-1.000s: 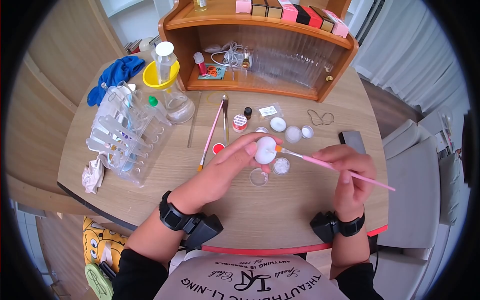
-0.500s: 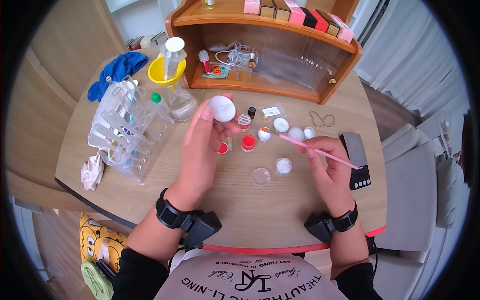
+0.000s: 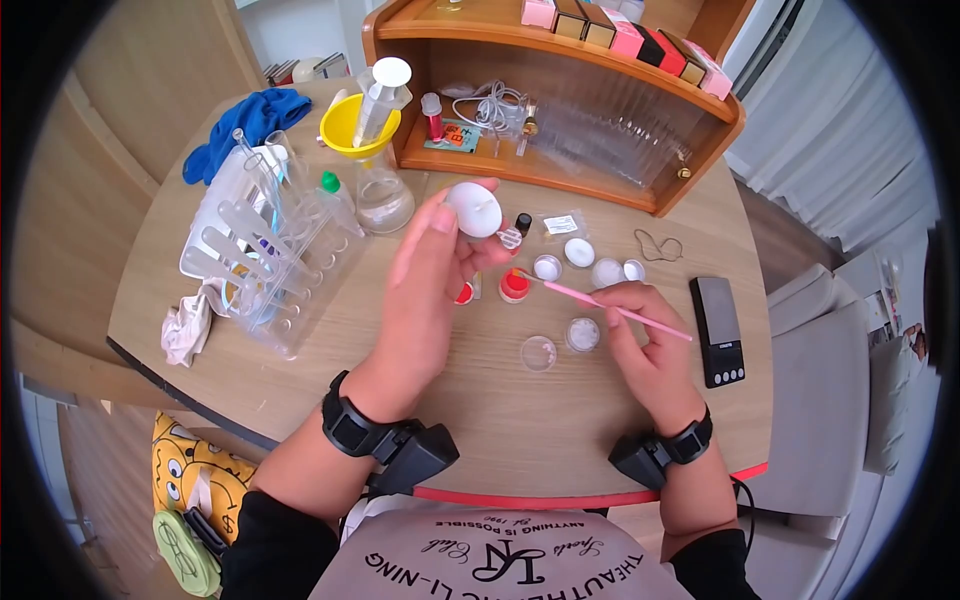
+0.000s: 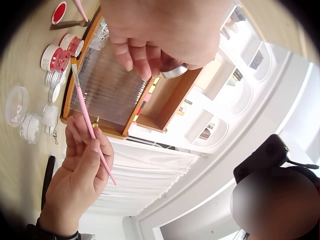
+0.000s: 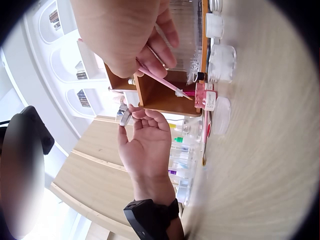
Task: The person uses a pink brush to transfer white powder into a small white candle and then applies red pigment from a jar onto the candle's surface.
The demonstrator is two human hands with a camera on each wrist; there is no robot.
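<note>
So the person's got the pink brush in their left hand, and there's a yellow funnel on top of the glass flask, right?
Not quite: the head view shows the pink brush in the right hand, not the left hand. And yes, there's a yellow funnel on top of the glass flask.

The head view looks from above, forward and down, over the light wooden table (image 3: 500, 420) to the brown wooden cabinet (image 3: 560, 55). The left wrist view, turned sideways, looks from close by the left hand (image 4: 160, 37) toward the right hand (image 4: 80, 170); the right wrist view looks oppositely, also sideways. All share the thin pink-handled brush (image 3: 575, 294).
</note>
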